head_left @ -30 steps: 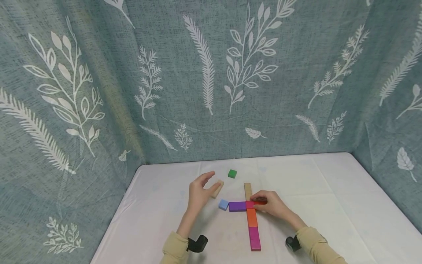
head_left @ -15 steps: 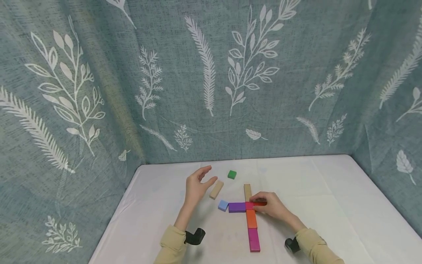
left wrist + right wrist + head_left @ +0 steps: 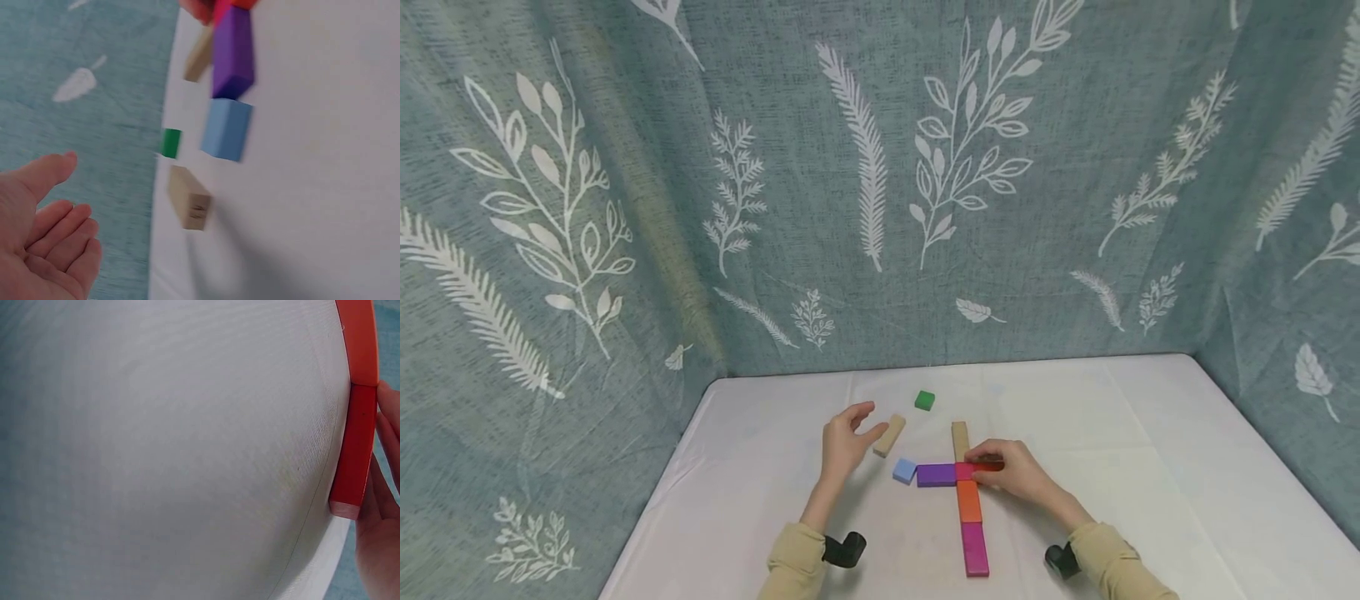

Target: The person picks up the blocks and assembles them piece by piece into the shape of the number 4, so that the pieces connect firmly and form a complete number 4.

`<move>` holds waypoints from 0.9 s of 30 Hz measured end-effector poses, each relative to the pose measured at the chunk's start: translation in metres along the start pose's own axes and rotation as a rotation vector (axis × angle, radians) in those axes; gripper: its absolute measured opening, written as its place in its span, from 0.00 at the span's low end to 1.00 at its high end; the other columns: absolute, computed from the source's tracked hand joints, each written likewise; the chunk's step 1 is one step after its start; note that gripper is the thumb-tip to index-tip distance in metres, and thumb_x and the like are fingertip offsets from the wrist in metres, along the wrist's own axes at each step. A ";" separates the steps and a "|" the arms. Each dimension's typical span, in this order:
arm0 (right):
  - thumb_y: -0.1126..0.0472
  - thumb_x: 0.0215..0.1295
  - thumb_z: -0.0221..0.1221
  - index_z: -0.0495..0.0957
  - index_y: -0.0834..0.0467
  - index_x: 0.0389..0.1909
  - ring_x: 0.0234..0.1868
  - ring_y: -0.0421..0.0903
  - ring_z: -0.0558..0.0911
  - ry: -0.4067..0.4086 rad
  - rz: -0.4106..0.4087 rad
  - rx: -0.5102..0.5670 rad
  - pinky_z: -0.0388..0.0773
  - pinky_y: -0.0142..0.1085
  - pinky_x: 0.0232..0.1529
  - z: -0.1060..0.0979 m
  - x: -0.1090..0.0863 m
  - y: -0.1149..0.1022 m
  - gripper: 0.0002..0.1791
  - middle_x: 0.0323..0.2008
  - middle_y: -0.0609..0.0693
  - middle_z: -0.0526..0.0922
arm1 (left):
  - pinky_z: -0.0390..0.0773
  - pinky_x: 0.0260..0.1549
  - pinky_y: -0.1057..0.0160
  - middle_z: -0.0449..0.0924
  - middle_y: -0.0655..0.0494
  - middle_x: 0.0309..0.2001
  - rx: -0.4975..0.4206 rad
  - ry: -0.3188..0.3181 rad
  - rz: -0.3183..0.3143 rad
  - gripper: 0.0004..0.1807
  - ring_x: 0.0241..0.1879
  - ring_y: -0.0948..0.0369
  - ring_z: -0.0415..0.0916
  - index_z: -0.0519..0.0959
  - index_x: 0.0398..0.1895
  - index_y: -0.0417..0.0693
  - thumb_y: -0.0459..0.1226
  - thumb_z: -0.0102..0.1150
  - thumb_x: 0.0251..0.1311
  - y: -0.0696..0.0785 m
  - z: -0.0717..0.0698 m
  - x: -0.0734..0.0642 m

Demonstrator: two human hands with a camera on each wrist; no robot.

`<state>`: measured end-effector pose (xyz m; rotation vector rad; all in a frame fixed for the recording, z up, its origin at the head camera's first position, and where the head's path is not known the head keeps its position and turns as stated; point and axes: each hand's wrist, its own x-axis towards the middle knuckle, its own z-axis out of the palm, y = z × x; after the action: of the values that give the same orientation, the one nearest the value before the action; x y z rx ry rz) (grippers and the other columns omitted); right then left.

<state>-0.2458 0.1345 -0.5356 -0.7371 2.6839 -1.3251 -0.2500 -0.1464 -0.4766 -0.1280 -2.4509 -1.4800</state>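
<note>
My left hand (image 3: 844, 446) hovers with thumb and fingers spread beside a loose plain wooden block (image 3: 890, 436), the thumb tip right at the block's side in the head view. In the left wrist view that block (image 3: 189, 199) lies on the cloth with nothing around it. My right hand (image 3: 1017, 473) pinches a red block (image 3: 356, 447), thumb on the near side and fingers on the far side. The red block forms the right arm of a cross with a pinkish-red piece (image 3: 964, 472) at its middle, a purple block (image 3: 936, 476) at left and an orange block (image 3: 968, 502) below.
A magenta block (image 3: 974, 550) continues the cross toward me; another plain wooden block (image 3: 960, 442) forms its far arm. A light blue block (image 3: 905, 472) sits at the purple block's left end. Farther back lies a green block (image 3: 925, 401). Patterned curtains (image 3: 880, 208) surround the white-covered table (image 3: 1120, 433).
My left hand has drawn back from the loose wooden block, then come slightly nearer it again. The right hand keeps its place at the red block; the blocks stay put.
</note>
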 end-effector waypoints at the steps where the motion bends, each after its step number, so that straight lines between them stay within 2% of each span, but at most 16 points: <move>1: 0.61 0.57 0.65 0.82 0.58 0.46 0.44 0.47 0.82 -0.001 0.000 0.001 0.80 0.29 0.47 0.000 0.000 0.000 0.14 0.43 0.50 0.85 | 0.77 0.55 0.51 0.82 0.38 0.48 0.008 -0.005 -0.009 0.19 0.53 0.44 0.78 0.79 0.48 0.33 0.33 0.67 0.53 -0.004 0.001 -0.001; 8: 0.61 0.57 0.66 0.82 0.58 0.45 0.44 0.47 0.82 -0.005 0.007 0.011 0.80 0.29 0.47 0.000 -0.001 0.000 0.14 0.43 0.49 0.85 | 0.76 0.55 0.51 0.82 0.37 0.47 0.049 -0.026 -0.044 0.20 0.50 0.44 0.79 0.79 0.47 0.31 0.33 0.67 0.52 -0.022 0.007 -0.007; 13: 0.61 0.57 0.65 0.82 0.58 0.45 0.44 0.46 0.82 -0.005 0.007 0.013 0.80 0.28 0.46 0.000 -0.001 0.000 0.14 0.43 0.50 0.85 | 0.78 0.52 0.51 0.83 0.36 0.45 0.077 -0.024 -0.028 0.19 0.48 0.44 0.80 0.79 0.45 0.29 0.31 0.68 0.50 -0.031 0.012 -0.008; 27: 0.63 0.57 0.65 0.82 0.57 0.45 0.43 0.45 0.81 -0.005 0.018 0.007 0.79 0.26 0.46 -0.001 -0.002 -0.004 0.14 0.43 0.50 0.85 | 0.81 0.47 0.53 0.83 0.35 0.42 0.102 -0.009 -0.032 0.20 0.44 0.45 0.82 0.80 0.43 0.29 0.28 0.71 0.43 -0.043 0.024 -0.014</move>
<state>-0.2431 0.1342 -0.5318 -0.7133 2.6742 -1.3265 -0.2507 -0.1443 -0.5273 -0.0763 -2.5406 -1.3669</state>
